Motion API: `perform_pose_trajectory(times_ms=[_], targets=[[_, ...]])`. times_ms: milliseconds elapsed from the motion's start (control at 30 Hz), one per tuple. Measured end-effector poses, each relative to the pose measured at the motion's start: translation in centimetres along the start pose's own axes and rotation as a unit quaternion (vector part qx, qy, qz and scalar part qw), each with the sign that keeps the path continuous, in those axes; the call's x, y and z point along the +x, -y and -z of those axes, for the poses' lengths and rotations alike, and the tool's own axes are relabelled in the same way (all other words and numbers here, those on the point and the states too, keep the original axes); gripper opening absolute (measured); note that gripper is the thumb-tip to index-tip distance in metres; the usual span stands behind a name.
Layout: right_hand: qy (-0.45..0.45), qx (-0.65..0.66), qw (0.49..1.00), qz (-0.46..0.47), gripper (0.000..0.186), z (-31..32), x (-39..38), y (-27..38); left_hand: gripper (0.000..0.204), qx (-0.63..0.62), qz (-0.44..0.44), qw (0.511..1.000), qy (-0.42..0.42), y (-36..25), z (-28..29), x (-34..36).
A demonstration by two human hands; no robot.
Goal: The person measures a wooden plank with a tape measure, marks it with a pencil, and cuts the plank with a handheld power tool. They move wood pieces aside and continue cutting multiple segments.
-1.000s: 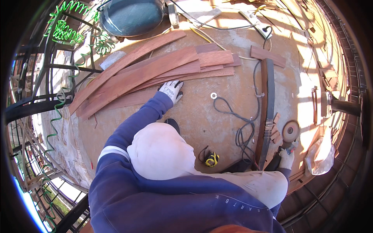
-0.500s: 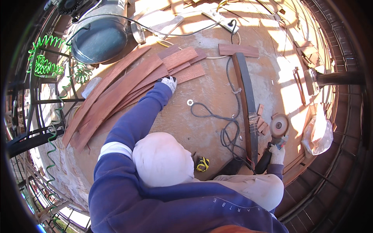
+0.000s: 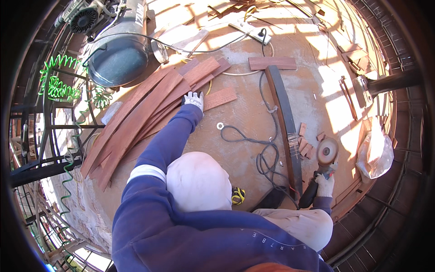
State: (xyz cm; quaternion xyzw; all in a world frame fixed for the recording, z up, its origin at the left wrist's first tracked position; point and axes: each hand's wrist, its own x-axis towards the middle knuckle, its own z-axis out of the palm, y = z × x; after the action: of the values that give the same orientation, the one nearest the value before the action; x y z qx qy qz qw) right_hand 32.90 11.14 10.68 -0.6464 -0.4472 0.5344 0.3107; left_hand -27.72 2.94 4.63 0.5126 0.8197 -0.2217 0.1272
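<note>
My left hand (image 3: 193, 100), in a white and dark work glove, grips a reddish-brown wooden plank (image 3: 220, 98) at the right edge of a plank stack (image 3: 136, 113). Its fingers lie over the wood and the thumb is hidden. At the right, my gloved right hand (image 3: 324, 185) is wrapped round an angle grinder (image 3: 327, 152), whose round disc faces up. Whether the disc turns, I cannot tell. Left of the grinder lie small wood offcuts (image 3: 304, 146), beside a long dark beam (image 3: 283, 118).
A compressor tank (image 3: 118, 61) stands at the far left, near a coiled green hose (image 3: 61, 88). Black cable (image 3: 267, 156) loops across the floor toward a power strip (image 3: 250, 32). A yellow tape measure (image 3: 238, 196) lies by my knee. Farther right sits a clear plastic bag (image 3: 375, 156).
The planks under my left hand have shifted; the gripped one has come slightly nearer and the upper ones lie differently. My right hand keeps the grinder. The whole view has shifted slightly.
</note>
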Motion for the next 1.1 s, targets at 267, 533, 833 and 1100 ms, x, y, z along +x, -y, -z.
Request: perform_pose_trajectory(times_ms=[267,533,833,1100], targets=[[-0.021,0.015,1.0,-0.014,0.043,0.7,-0.4,1.7,0.084,0.009,-0.148,0.978,0.144,-0.2,3.2,-7.1],[-0.019,0.063,0.998,-0.001,0.042,1.1,0.6,-2.3,0.076,-0.279,-0.248,0.909,0.186,2.7,3.6,-7.9],[-0.025,-0.019,0.999,-0.016,0.035,1.1,0.4,1.5,0.059,-0.473,-0.295,0.793,0.246,-0.7,17.9,-8.4],[-0.026,0.028,0.999,-0.014,0.04,3.2,0.0,1.3,0.092,-0.206,-0.247,0.936,0.146,-20.9,17.2,-7.5]])
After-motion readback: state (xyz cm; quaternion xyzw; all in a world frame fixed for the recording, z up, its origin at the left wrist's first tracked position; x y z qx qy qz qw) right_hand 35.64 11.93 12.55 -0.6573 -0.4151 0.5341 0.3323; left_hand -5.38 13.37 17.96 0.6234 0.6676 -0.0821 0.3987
